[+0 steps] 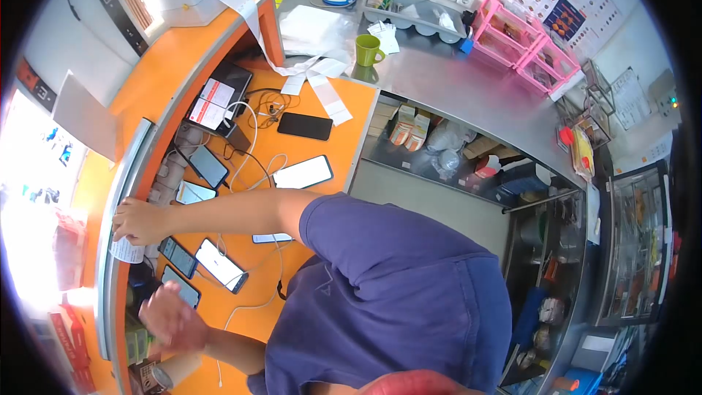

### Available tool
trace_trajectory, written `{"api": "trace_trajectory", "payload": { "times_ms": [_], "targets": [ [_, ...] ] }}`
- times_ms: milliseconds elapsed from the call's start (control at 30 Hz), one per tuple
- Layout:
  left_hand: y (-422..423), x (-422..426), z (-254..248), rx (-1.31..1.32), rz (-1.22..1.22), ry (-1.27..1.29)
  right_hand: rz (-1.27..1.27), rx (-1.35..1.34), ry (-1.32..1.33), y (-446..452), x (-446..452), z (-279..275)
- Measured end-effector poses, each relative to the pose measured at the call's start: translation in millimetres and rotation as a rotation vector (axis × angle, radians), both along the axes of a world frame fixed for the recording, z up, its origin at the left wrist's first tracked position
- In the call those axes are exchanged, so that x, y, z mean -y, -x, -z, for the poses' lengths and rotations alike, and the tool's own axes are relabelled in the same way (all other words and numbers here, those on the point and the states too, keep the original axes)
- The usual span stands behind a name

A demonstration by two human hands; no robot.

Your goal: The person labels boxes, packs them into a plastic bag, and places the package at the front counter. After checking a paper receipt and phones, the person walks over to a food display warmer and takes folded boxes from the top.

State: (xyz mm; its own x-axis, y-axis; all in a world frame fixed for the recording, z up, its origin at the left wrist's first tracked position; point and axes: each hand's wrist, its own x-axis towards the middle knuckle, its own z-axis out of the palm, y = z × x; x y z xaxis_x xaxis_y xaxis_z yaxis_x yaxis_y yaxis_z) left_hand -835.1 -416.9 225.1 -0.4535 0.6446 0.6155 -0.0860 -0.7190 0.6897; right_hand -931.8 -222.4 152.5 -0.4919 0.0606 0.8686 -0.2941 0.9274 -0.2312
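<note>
And there goes the right arm (230, 211), stretched almost straight out to the left, the right hand (142, 221) palm-down with its fingers (119, 231) bent under! Nearer, the left forearm (238, 349) reaches out, elbow bent, its left hand (175, 320) a blur, fingers loosely parted, thumb raised!

My T-shirt (417, 263) is purplish navy with a small, darker outlined mark. The desk worktop (344, 146) is orange, the steel worktop (453, 80) silvery grey. My printed slip (127, 251) is white with greyish lines. One phone (304, 126) is black, another phone (303, 172) bright white. I see a yellowish-green mug (366, 51) and a pink rack (504, 45).
</note>
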Motion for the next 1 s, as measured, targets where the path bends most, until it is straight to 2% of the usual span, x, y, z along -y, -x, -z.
{"api": "trace_trajectory", "payload": {
  "times_ms": [33, 167, 233, 300, 433, 500, 567, 633, 833, 933, 1000],
  "targets": [
    [-15, -1, -22, 0.083, 0.105, -0.270, 0.004, -0.006, 0.009, -1, 0, 0],
    [-22, -8, -102, -0.225, 0.710, -0.890, 0.016, 0.013, 0.026, 3, 2, 3],
    [-43, -12, -140, -0.188, 0.752, -1.028, 0.015, 0.044, 0.032, 4, 2, 3],
    [-64, -3, -145, 0.033, 1.047, -1.303, 0.002, 0.066, 0.047, 6, 1, 3],
    [-74, 6, -154, 0.079, 0.796, -1.199, 0.021, 0.077, 0.038, -5, 3, -8],
    [-71, 14, -154, 0.130, 0.770, -1.192, 0.017, 0.068, 0.045, -6, 4, -8],
    [-67, 18, -154, 0.045, 0.730, -1.201, 0.006, 0.049, 0.045, -7, 4, -9],
    [-59, 14, -155, -0.181, 0.671, -1.217, -0.003, 0.046, 0.051, -9, 5, -10],
    [-64, 14, -154, -0.146, 0.655, -1.242, -0.003, 0.058, 0.051, -12, 6, -14],
    [-59, 12, -152, -0.204, 0.678, -1.422, -0.005, 0.062, 0.040, -13, 6, -15],
    [-57, 17, -150, -0.216, 0.670, -1.332, -0.002, 0.050, 0.029, -13, 6, -14]
  ]
}}
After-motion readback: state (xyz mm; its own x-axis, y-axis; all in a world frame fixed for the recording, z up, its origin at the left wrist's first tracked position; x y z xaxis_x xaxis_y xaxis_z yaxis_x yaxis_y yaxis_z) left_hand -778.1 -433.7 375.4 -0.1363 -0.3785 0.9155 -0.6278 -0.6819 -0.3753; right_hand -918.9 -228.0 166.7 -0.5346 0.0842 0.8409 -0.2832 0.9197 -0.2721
